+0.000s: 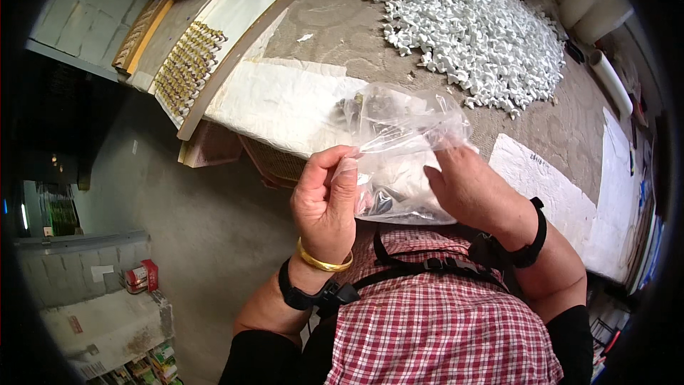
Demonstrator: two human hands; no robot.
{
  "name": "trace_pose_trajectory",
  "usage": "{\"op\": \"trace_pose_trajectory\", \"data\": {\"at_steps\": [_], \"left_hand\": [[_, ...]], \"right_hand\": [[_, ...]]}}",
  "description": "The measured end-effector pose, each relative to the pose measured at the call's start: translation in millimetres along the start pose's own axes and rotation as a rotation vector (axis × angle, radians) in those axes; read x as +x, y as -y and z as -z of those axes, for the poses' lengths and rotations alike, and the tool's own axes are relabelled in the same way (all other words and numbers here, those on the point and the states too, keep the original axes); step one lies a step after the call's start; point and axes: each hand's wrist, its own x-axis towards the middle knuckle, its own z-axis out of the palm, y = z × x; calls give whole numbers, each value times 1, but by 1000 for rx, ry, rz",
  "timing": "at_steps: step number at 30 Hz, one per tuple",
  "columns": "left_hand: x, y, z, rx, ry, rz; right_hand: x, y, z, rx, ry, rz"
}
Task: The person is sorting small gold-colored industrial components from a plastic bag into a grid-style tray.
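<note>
My left hand pinches the edge of a clear plastic bag between thumb and fingers. The bag hangs over the table's near edge, in front of my body. My right hand reaches into the bag's folds from the right, its thumb spread away from the fingers; plastic partly covers the fingertips. Pale and dark shapes show blurred through the lower part of the bag, and I cannot make out what they are.
A large heap of small white pieces covers the table's far right. At the left lies a wooden-edged tray with rows of small gold-and-white pieces. White sheets lie along the near edge; a white roll is at right.
</note>
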Motion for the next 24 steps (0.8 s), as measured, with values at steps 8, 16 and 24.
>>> {"op": "trace_pose_trajectory", "data": {"at_steps": [8,16,24], "left_hand": [[15,4,-10,-82,38,34],[20,15,-51,98,174,-257],[21,31,-107,109,374,-249]], "right_hand": [[19,16,5,86,-51,205],[119,-42,-39,109,42,324],[143,-65,-85,-93,-224,245]]}}
